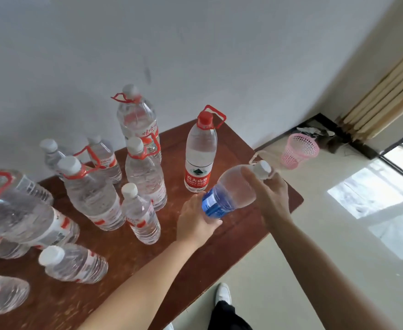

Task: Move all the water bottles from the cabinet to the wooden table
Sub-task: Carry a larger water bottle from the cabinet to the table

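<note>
both hands, left hand [197, 221] at the base and right hand [270, 190] near the cap, gripped the tilted blue-label bottle [229, 192] over the bench [219, 236], likely next stood upright at five o'clock of the red-label bottle [199, 158].

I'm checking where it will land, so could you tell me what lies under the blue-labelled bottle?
Left hand cups the blue-labelled bottle base, above the wooden table. That hand hides the spot directly beneath.

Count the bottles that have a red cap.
1: the red-capped bottle stands upright near the wooden table's far edge, behind the held blue-labelled bottle. Every other visible cap is white; bottles cut off at the left edge may hide theirs.
</note>
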The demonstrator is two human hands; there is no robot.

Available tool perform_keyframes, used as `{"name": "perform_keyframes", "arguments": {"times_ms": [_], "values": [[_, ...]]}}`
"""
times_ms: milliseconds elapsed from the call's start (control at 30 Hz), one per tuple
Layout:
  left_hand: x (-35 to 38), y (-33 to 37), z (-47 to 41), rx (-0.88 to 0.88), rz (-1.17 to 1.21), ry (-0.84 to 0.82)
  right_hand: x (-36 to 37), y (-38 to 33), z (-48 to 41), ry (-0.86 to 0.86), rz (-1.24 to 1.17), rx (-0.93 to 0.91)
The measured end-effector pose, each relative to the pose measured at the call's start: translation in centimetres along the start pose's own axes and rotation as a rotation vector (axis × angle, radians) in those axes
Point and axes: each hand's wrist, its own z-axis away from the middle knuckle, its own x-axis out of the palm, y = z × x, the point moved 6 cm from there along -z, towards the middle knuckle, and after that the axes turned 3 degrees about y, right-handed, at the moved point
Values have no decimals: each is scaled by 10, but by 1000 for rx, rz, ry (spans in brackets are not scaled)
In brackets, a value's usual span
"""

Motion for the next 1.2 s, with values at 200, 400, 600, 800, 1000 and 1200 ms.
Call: {"name": "perform_keyframes", "arguments": {"times_ms": [200,400,600,800,1000,1200], "values": [[5,-19,-15,-97,133,49,46,-11,-31,-217,161,-150],[0,-19,3,-220,292,122,85,-7,-27,-516,138,-293],[8,-25,14,-305,259,168,104,-4,-10,-614,83,-477],[10,-24,20,-419,198,135,99,5,-18,-655,80,-459],[-18,-23,33,-452,45,91,103,-1,-15,-630,146,-456],[-120,-19,68,-414,-278,704,96,2,-5,-572,217,-388]]}}
